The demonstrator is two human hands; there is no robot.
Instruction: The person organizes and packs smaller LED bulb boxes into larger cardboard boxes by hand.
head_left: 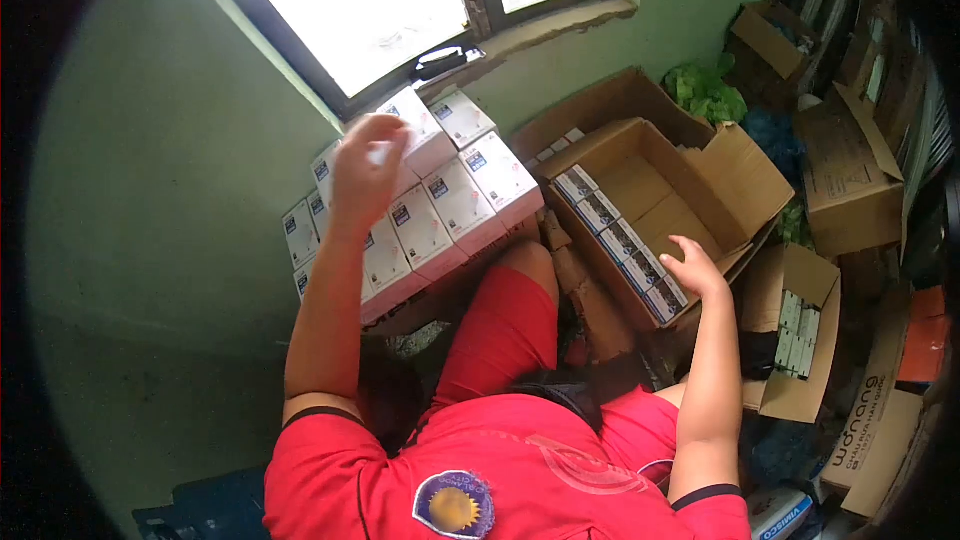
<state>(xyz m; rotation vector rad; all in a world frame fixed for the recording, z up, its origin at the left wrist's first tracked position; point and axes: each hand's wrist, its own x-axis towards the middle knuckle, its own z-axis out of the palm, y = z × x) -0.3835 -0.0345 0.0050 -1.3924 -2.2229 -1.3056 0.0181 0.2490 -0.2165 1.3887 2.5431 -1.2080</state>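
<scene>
My left hand (368, 165) is raised over the stack of white boxes (425, 220) by the wall. Its fingers are bent and slightly blurred, with a gap through which white shows; I see no held thing in it. The boxes stand in rows, each with a dark blue label, and one box (418, 135) sits higher, just beside my fingers. My right hand (695, 268) is open, thumb and fingers spread, above the near side of an open cardboard carton (730, 170). Beside it, a row of small printed boxes (620, 240) lines the carton's left side.
A window (360, 10) with a sill is ahead, above the stack. Another carton (630, 95) stands behind the open one, near a green plastic bag (705, 90). At right are more cartons (850, 175), one holding pale green-white boxes (797, 335).
</scene>
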